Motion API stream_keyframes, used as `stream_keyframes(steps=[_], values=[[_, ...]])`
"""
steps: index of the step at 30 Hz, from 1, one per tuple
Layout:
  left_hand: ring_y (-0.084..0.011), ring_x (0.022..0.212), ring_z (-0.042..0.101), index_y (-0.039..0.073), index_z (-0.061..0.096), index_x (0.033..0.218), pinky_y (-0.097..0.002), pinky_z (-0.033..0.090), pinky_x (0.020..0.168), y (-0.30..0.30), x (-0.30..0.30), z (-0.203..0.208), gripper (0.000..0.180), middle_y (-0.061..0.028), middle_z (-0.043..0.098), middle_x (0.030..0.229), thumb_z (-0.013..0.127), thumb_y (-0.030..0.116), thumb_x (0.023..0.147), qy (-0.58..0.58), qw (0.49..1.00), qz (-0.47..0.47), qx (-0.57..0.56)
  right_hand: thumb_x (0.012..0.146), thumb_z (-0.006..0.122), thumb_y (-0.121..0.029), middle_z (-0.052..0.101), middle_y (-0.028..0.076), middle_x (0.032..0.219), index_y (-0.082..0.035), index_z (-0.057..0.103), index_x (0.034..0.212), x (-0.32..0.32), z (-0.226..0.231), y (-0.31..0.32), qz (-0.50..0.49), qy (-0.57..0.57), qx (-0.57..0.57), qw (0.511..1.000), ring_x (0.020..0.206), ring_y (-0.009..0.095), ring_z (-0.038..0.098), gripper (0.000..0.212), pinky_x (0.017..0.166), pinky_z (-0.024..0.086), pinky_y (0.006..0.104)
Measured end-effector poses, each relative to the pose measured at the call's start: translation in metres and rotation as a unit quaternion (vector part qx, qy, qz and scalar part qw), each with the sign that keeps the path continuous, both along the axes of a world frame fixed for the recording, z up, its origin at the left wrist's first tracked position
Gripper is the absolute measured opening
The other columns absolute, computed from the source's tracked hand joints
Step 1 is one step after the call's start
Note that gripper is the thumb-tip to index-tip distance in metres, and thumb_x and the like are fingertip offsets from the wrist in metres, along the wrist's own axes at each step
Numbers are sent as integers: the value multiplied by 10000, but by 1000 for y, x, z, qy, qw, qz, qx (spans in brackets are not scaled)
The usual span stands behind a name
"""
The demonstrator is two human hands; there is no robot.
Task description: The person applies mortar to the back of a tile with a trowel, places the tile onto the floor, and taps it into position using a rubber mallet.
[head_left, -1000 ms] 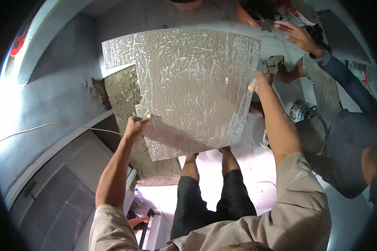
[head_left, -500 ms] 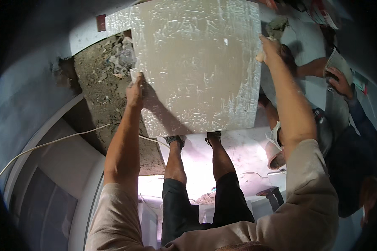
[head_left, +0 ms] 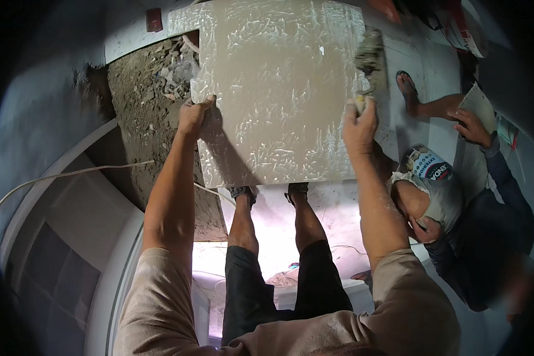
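Head view: left hand (head_left: 193,117) grips the panel's (head_left: 279,89) left edge, right hand (head_left: 360,129) a blurred trowel (head_left: 371,59) at its right edge; I'd say uneven support could tip it.

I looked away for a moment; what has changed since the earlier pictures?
The right hand, holding the grey mortar-caked trowel, has moved nearer the person along the right edge of the cream, ripple-textured panel. The co-worker's outstretched hand has drawn back. The left hand keeps its grip on the panel's left edge.

left grip (head_left: 194,116) — clasped | right grip (head_left: 360,129) — curled tight | both arms (head_left: 171,196) extended forward
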State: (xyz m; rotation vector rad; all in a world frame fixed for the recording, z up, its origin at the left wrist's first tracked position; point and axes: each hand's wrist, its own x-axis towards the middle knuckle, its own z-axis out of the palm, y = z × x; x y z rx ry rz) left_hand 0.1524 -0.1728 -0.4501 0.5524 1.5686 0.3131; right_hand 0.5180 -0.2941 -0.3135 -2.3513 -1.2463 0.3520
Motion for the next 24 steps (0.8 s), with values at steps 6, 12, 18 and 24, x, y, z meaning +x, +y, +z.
stream_keyframes(steps=[6,12,18,24], values=[[-109,702,578,6,666,1082,-279,452,633,-17,13,-15,298,-39,690,900,805,133,851,-12,984,53,170,842,665,-77,587,273,1100,11,524,1144,-37,-14,-13,20,15,-132,991,1036,499,565,345,866,455,536],[-173,862,654,-42,628,1173,-308,524,778,-54,-15,-27,488,-104,714,1042,844,219,821,122,982,5,141,944,614,-195,662,273,1008,34,628,1103,-26,25,-14,51,9,-154,987,974,457,622,280,865,482,474],[-163,828,648,-29,658,1142,-303,512,753,-98,-6,19,484,-89,710,1010,859,268,816,40,996,68,45,972,521,-240,722,185,908,26,680,1118,2,45,14,-18,233,-366,901,817,300,686,342,754,531,397],[-124,817,624,-14,661,1092,-287,491,730,-92,-11,15,323,-47,702,958,807,166,866,-27,994,104,37,959,572,-278,723,218,985,-34,713,1073,0,24,-52,173,146,-348,910,933,363,688,304,844,531,428]])
